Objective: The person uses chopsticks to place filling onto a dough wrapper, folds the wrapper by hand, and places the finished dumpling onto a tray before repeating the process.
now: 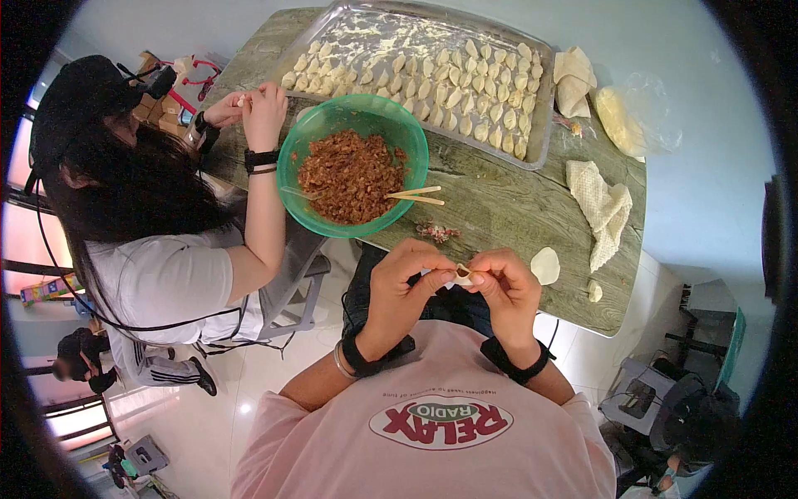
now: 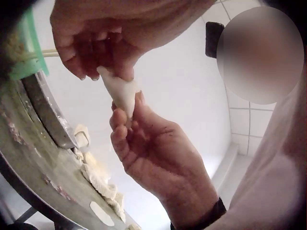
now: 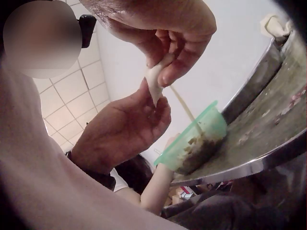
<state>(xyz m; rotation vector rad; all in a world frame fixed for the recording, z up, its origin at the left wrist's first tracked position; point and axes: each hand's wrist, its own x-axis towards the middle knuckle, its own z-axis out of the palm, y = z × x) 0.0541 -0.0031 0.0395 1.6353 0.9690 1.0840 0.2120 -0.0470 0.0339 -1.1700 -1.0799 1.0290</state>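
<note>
Between my two hands, above the lap at the table's edge, is a folded dough wrapper (image 1: 462, 275) with a bit of dark filling showing in its opening. My left hand (image 1: 402, 287) pinches one end of it with thumb and fingers; my right hand (image 1: 509, 291) pinches the other end. In the left wrist view the white wrapper (image 2: 120, 92) spans the fingertips of both hands, and in the right wrist view the wrapper (image 3: 154, 80) hangs between them. A green bowl (image 1: 420, 158) of brown filling (image 1: 349, 175) stands beyond my left hand, chopsticks (image 1: 420, 196) resting in it.
A metal tray (image 1: 544, 125) holds several rows of dumplings. On the table's right lie a cloth (image 1: 600, 212), a flat wrapper (image 1: 545, 266), a small dough piece (image 1: 594, 291) and a plastic bag (image 1: 623, 121). Another person (image 1: 158, 266) sits at left, hands raised beside the bowl.
</note>
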